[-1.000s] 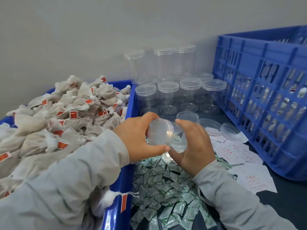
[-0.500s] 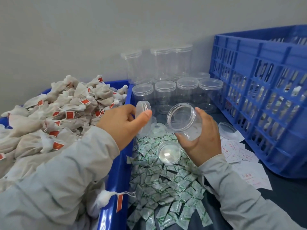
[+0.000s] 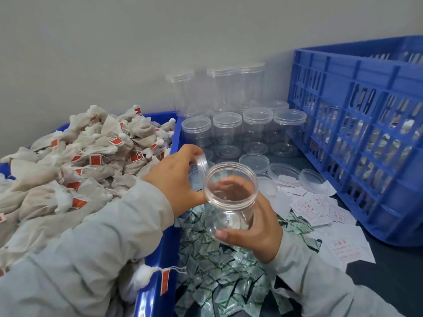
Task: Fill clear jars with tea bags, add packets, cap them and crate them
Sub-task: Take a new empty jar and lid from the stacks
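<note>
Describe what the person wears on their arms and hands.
Both arms are covered by long, loose sleeves of plain light grey cloth, creased, ending at the wrists. The left sleeve and right sleeve show no markings. The left hand and right hand are bare: no gloves, rings or watch visible.

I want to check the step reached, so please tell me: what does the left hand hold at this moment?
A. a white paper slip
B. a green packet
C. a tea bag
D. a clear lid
D: the left hand pinches a clear lid on edge, beside the open, empty jar gripped by the right hand.
</note>
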Demonstrator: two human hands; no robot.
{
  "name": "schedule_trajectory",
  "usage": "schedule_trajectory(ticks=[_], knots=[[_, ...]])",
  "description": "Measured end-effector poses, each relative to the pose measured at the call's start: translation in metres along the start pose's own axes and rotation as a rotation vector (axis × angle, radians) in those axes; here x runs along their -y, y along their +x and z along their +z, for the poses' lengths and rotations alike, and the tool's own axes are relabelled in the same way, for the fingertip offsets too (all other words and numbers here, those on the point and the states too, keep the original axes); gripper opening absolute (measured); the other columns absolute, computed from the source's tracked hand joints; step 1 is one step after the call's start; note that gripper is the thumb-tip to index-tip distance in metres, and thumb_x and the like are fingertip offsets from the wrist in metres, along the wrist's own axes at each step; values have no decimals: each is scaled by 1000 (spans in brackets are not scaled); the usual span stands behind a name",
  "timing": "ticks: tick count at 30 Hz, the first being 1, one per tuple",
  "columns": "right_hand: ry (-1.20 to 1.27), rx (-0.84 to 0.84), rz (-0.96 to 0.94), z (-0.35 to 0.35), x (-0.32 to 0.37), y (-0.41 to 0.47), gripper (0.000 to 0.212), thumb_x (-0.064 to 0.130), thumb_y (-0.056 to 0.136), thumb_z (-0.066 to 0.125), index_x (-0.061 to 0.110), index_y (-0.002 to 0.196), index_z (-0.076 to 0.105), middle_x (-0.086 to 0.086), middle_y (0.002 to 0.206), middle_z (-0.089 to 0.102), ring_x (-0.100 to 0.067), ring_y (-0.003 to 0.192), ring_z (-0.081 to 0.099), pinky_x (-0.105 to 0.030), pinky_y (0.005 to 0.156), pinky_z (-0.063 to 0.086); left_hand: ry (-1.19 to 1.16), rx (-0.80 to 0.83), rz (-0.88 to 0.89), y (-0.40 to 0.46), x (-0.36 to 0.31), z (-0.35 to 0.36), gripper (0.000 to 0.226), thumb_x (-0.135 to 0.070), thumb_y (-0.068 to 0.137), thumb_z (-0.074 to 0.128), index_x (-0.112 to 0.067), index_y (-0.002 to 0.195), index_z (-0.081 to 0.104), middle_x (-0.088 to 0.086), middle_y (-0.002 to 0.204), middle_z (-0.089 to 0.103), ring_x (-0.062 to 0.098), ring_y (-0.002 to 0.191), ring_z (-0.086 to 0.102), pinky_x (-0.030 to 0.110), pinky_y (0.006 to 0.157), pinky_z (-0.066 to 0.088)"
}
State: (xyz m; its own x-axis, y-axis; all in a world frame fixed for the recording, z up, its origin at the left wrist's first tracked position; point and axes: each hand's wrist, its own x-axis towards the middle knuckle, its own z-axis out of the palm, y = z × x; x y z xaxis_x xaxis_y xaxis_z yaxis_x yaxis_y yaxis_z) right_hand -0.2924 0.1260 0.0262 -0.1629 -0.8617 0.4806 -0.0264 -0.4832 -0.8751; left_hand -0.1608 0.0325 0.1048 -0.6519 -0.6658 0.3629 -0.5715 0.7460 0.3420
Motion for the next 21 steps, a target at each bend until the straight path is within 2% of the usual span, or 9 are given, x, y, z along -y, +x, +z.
schedule_trajectory(ticks=[2,4,7,8,10,12,16,18,21], knots=[[18,-11,-15,2,-2,-1,69,18,56,77,7,117,45,-8,114,61,-11,107,61,-24,93,46,-19,5,13,1,1,-1,75,-47,58,74,-22,121,44,-17,97,47,5,90,48,3,67,33],[34,-19,-22,2,-3,0,69,19,56,77,7,117,46,-3,110,63,-16,105,62,-31,93,48,-29,27,22,0,-1,-2,78,-49,53,65,-20,122,44,-17,98,46,6,91,49,3,68,32],[47,-47,-8,2,-6,0,71,21,55,78,6,118,46,-21,111,59,-35,106,60,-46,96,47,-13,53,32,-1,-2,1,79,-48,53,59,-20,125,44,-13,106,50,11,104,53,8,73,28],[48,-56,-8,1,-7,0,71,22,56,78,7,118,47,-21,110,59,-35,105,60,-45,96,48,6,67,32,-1,0,3,78,-48,57,63,-21,127,42,-11,112,52,11,109,52,8,76,28],[44,-96,8,-3,-11,2,69,23,56,78,11,116,48,-8,105,64,-27,100,63,-36,91,50,49,102,18,-1,5,4,81,-44,65,74,-26,134,35,-8,126,50,11,117,48,12,87,30],[-19,-161,56,-8,-13,6,67,27,56,80,17,115,50,1,101,66,-17,97,65,-28,88,50,64,100,-17,1,9,2,83,-39,70,75,-28,139,30,-6,134,45,11,122,43,17,94,28],[-430,-277,234,-23,-18,13,66,36,58,87,28,111,48,10,106,61,-4,98,60,-26,89,48,43,-66,-66,6,15,-4,68,-34,77,69,-22,136,37,-4,133,47,12,121,44,17,94,27],[-588,-256,313,-28,-23,15,68,38,62,84,29,115,43,10,112,54,-7,102,54,-24,90,44,55,-104,-107,9,19,-7,63,-32,79,67,-19,134,40,-2,131,49,14,119,45,20,95,29],[-672,-195,339,-28,-29,16,69,41,65,81,36,115,33,12,115,46,-5,107,45,-19,90,34,139,-160,-169,14,26,-19,50,-25,83,63,-17,130,48,3,130,52,20,119,47,26,97,32]])
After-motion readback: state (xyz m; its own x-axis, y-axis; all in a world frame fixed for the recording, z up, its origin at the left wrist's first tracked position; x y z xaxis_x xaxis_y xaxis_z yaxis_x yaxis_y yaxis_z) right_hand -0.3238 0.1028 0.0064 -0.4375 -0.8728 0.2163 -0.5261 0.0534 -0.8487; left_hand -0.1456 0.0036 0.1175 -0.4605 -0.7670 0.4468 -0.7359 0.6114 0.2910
